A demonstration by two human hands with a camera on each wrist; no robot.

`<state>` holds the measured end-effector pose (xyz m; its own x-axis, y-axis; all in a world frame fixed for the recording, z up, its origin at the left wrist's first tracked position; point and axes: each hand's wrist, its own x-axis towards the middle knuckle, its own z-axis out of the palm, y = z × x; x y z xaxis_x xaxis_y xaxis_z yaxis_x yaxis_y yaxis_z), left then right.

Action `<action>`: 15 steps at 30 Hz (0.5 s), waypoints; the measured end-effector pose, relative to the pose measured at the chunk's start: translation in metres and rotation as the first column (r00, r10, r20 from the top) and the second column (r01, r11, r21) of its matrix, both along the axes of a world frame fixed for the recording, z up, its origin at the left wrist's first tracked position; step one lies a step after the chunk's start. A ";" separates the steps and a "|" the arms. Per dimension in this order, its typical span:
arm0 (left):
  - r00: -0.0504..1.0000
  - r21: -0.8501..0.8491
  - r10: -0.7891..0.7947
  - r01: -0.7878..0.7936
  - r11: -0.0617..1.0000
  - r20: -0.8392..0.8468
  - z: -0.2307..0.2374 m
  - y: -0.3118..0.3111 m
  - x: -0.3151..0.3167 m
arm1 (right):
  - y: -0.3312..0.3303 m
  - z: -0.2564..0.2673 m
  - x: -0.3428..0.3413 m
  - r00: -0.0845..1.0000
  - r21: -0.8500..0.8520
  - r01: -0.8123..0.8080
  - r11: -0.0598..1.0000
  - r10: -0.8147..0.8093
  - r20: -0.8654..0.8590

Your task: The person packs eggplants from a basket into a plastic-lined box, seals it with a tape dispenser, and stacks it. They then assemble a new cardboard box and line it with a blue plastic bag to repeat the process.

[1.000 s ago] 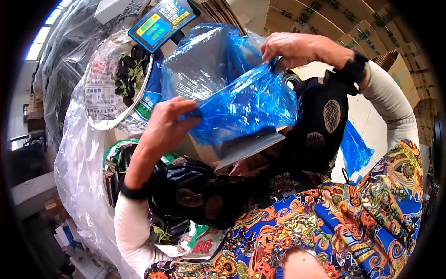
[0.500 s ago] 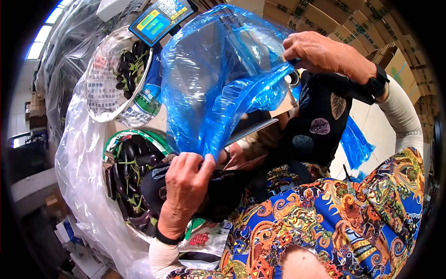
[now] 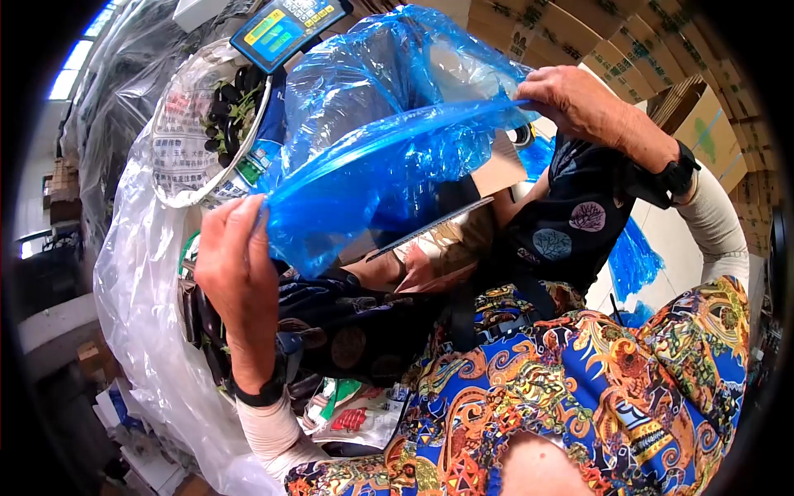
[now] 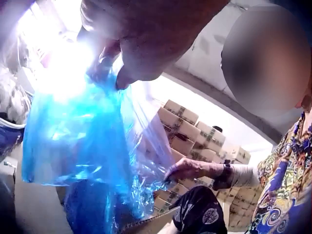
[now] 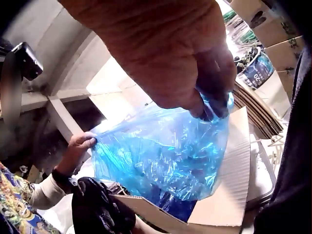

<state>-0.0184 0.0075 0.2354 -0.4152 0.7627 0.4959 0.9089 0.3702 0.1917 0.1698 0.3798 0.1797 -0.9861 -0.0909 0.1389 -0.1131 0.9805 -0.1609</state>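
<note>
A thin blue plastic bag point(image 3: 364, 165) is stretched between both hands over an open cardboard box point(image 5: 222, 195). At the bag's left edge, my left hand point(image 3: 240, 277) pinches the film between thumb and fingers. The opposite edge is pinched by my right hand point(image 3: 579, 103), higher up and farther away. In the right wrist view, the lower part of the bag hangs down inside the box, between its raised flaps. Seen from the head, the film covers most of the box, leaving a flap point(image 3: 499, 169) visible near the right knee.
A white woven sack point(image 3: 178, 149) holding dark eggplants point(image 3: 231, 116) stands at the left, below a scale display point(image 3: 285, 35). More eggplants lie behind the left forearm. Stacked cartons point(image 3: 633, 50) rise at the back right; blue plastic film point(image 3: 635, 264) lies on the floor.
My left hand first came in toward the lap, gathering the bag's edge, then swung out left, pulling the rim taut. The right hand shifted slightly outward, keeping its hold.
</note>
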 end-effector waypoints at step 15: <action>0.985 -0.211 -0.159 0.168 0.963 0.062 -0.044 -0.023 0.045 | -0.013 -0.008 0.021 0.865 -0.043 0.003 0.999 0.019 0.501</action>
